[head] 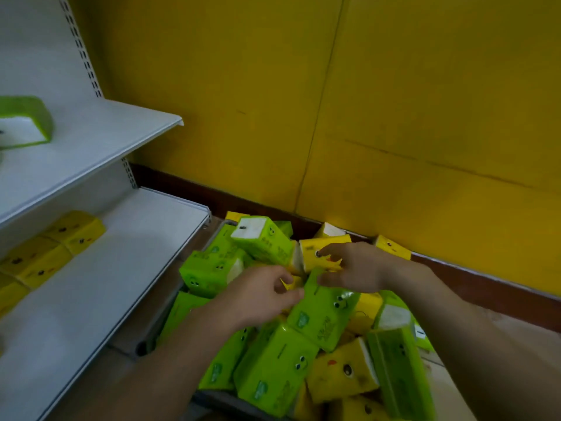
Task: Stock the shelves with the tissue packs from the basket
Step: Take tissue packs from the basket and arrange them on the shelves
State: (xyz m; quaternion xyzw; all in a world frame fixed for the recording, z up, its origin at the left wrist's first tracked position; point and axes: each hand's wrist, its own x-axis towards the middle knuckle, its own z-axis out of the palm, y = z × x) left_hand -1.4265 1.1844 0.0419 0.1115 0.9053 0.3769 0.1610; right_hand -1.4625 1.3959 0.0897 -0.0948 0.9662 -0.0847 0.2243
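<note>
A grey basket (145, 345) on the floor is heaped with green and yellow tissue packs. My right hand (353, 270) reaches in from the right. Its fingers curl over the top of a yellow tissue pack (312, 253) near the back of the heap, with the thumb below it. My left hand (261, 297) hovers over the heap's middle, fingers curled, thumb at the edge of a green pack (323, 311). A sliver of yellow shows between its fingers, and whether it holds anything is unclear.
White shelves stand at the left. The upper shelf (106, 132) carries one green pack (25, 123). The lower shelf (106, 284) holds a row of yellow packs (45, 252) at its back left. A yellow wall (394, 117) rises behind the basket.
</note>
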